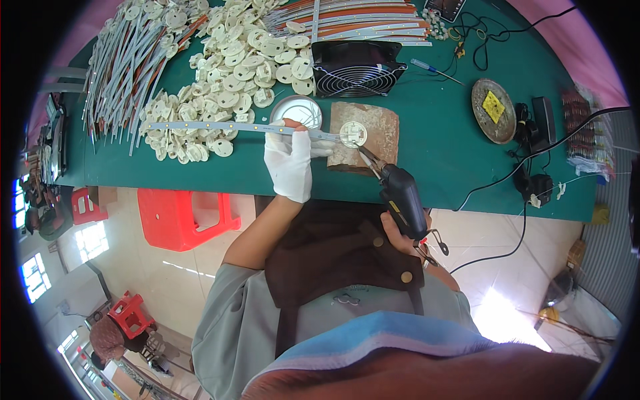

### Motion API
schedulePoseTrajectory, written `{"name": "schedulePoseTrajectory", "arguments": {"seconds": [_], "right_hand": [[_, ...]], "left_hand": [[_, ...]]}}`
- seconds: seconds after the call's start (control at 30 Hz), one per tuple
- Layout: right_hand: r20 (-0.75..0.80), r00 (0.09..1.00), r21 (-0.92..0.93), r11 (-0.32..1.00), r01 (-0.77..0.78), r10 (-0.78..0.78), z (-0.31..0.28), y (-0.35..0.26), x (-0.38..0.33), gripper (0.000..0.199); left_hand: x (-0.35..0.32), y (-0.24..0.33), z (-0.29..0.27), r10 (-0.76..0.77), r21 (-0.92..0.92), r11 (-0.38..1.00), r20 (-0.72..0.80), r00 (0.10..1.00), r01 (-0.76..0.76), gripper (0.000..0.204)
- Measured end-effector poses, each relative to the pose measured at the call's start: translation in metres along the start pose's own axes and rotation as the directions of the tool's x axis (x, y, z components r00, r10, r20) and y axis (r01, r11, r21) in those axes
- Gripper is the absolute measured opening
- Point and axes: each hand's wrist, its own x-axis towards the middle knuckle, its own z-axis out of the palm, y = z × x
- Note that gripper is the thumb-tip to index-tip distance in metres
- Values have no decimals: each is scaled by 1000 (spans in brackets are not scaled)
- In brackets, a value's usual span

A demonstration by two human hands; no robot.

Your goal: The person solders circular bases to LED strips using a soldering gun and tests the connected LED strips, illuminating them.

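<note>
Pinching one LED strip (220, 126): left hand (290, 163), white-gloved.
Right hand (395, 233) holding black soldering gun (403, 203), aimed at white disc (353, 134) atop brick (383, 137); fan (357, 73), far side.

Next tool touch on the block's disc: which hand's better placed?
Right hand, probably: it holds the black tool, its tip at the near edge of the white disc. The left hand pinches the LED strip.
</note>
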Motion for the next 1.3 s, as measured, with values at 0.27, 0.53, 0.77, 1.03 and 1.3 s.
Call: {"name": "schedulePoseTrajectory", "arguments": {"seconds": [0.27,0.53,0.77,1.03,1.3], "right_hand": [[-16,1000,-10,1000,17,-17,3,4,-1,34],[-17,981,-35,981,-192,191,4,5,-10,40],[-62,930,374,873,-314,361,16,30,-25,34],[-80,944,435,863,-257,322,10,18,-15,16],[-96,891,505,792,-341,445,6,12,-9,18]], "left_hand": [[-1,2,1,27,9,1000,12,1000,-27,12],[-1,3,1,79,81,994,2,997,-79,11],[-6,7,0,77,144,986,22,997,-80,14],[-11,27,8,225,287,915,221,949,-284,8],[-9,31,10,168,419,866,270,948,-273,16]]}}
